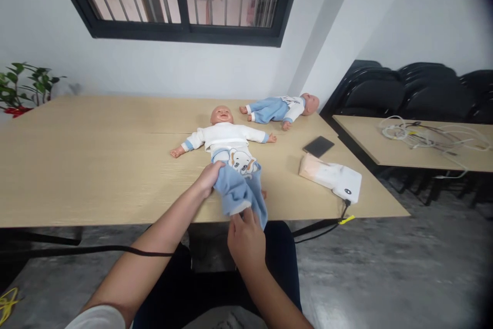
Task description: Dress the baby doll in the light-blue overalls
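- doll (227,135): face up near the front edge of the table (96,159), head away from me, both arms spread, white top on.
- trousers (235,188): light blue, bear print near the waist, laid over the doll's lower body; the lower part reaches the table's front edge. one doll foot (264,194) shows beside them, on the right.
- my left hand (210,177): closed on the side edge of the trousers, near the waist, thumb on top.
- my right hand (246,240): fingers bent, at the white cuff (240,208) of one trouser leg. the fingertips are hidden; i cannot tell whether they grip the cuff or sit inside it.
- second doll (275,108): dressed in blue and white, lying near the back edge, right of the first, head to the right.
- black slab (318,146): flat on the table, right of the first doll.
- white device (344,181): just in front of the slab; a black cable (344,209) with a yellow tag (347,220) runs from it over the edge.
- side table (362,136): at right, bearing coiled cords (396,131); black chairs (373,90) stand behind.
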Tool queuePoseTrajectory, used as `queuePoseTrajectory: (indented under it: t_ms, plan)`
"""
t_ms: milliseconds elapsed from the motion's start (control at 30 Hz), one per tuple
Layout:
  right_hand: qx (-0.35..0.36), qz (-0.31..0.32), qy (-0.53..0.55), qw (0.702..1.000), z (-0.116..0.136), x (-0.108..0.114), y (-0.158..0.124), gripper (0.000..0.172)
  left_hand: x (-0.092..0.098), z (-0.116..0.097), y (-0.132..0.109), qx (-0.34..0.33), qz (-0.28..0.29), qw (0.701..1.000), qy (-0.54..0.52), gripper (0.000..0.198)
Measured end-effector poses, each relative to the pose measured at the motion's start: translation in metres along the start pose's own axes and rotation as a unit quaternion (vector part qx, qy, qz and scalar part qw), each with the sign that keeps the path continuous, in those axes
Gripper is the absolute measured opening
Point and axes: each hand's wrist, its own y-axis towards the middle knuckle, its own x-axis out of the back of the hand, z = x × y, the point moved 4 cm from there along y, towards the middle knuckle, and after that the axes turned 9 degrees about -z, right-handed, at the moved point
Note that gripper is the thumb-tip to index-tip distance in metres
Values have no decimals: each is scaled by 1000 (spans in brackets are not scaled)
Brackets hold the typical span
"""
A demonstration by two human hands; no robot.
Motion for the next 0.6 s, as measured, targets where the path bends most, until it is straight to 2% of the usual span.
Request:
queuePoseTrajectory:
  t_ms: [133,267,333,400,467,533,567,600]
  plan:
    - [33,-62,59,996,-3,-1,8,48,6,1,4,63,15,996,-63,34]
    - [23,-79,102,991,-13,-11,14,48,6,-3,0,86,52,992,-73,29]
    - [-19,-47,134,990,-18,-20,16,42,5,-2,-2,96,55,991,-80,27]
    - [-92,9,187,978,-22,-27,16,32,4,-1,-4,100,61,990,-85,28]
    - [-186,75,262,944,-25,-33,14,29,3,1,-6,108,65,988,-87,30]
    - [-256,125,327,901,-27,-35,14,35,3,2,-6,120,72,986,-93,32]
    - [-267,144,342,889,-28,-35,15,35,4,3,-6,126,76,984,-98,32]
    - [-260,156,338,891,-29,-35,17,35,4,3,-6,131,80,983,-103,33]
